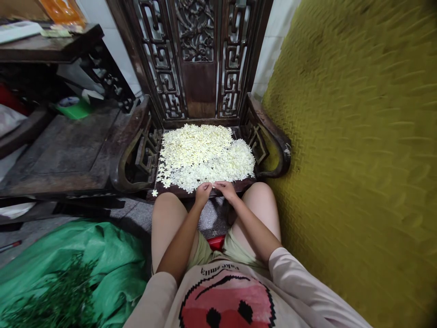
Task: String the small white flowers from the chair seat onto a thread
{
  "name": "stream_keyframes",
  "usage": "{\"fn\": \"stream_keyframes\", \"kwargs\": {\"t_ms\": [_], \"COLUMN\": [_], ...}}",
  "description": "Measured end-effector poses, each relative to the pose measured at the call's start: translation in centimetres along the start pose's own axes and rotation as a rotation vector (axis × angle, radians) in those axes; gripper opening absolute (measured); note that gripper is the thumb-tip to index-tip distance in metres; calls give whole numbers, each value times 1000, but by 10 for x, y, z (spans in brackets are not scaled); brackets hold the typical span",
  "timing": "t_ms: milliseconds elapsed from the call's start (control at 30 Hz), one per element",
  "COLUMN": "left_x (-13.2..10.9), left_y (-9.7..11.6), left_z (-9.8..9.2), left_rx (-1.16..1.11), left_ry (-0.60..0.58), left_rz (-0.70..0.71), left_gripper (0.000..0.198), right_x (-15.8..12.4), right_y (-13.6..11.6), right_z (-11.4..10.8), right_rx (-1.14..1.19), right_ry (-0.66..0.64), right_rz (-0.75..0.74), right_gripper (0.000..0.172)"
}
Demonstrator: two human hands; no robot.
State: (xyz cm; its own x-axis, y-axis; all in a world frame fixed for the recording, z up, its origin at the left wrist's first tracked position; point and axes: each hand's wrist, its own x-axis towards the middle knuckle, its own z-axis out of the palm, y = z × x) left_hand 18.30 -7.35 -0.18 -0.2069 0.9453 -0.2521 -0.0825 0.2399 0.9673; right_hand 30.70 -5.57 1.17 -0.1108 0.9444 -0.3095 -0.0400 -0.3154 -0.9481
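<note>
My left hand [204, 191] and my right hand [225, 188] meet just above the front edge of a dark carved wooden chair [200, 107]. Both are closed in a pinch, fingertips nearly touching. Between them shows a small white piece, which looks like a flower [213, 185]; it is too small to make out clearly. Right beyond my hands, a broad heap of loose flowers [196, 146] covers the seat, yellowish at the back and whiter toward the front and right. One single flower [154, 193] lies apart at the seat's front left corner.
Curved armrests [285, 152] flank the seat. Down at the left lies a green sheet or sack [119, 255] with leafy green stems [58, 291] on it. A yellow textured panel [355, 159] rises at the right. Another dark wooden seat [68, 150] with a green container [77, 108] stands left.
</note>
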Motion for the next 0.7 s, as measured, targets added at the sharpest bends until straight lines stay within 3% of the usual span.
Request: {"fn": "stream_keyframes", "kwargs": {"t_ms": [133,333,433,567,700], "left_x": [1,15,16,7,2], "left_y": [4,15,17,12,8], "left_z": [1,-18,-23,-14,-8], "left_rx": [-53,-255,-248,-150,-77], "left_ry": [62,363,354,284,220], "left_rz": [-70,-190,-166,-236,-262], "left_gripper": [15,14,14,15,12], "right_x": [3,11,15,23,29], "right_y": [4,3,2,3,8], "right_z": [-3,-16,-21,-18,-14], "right_rx": [-63,-21,98,288,330], "right_ry": [12,170,222,252,331], "right_rz": [-9,26,66,80,127], "right_gripper": [28,23,26,31,22]}}
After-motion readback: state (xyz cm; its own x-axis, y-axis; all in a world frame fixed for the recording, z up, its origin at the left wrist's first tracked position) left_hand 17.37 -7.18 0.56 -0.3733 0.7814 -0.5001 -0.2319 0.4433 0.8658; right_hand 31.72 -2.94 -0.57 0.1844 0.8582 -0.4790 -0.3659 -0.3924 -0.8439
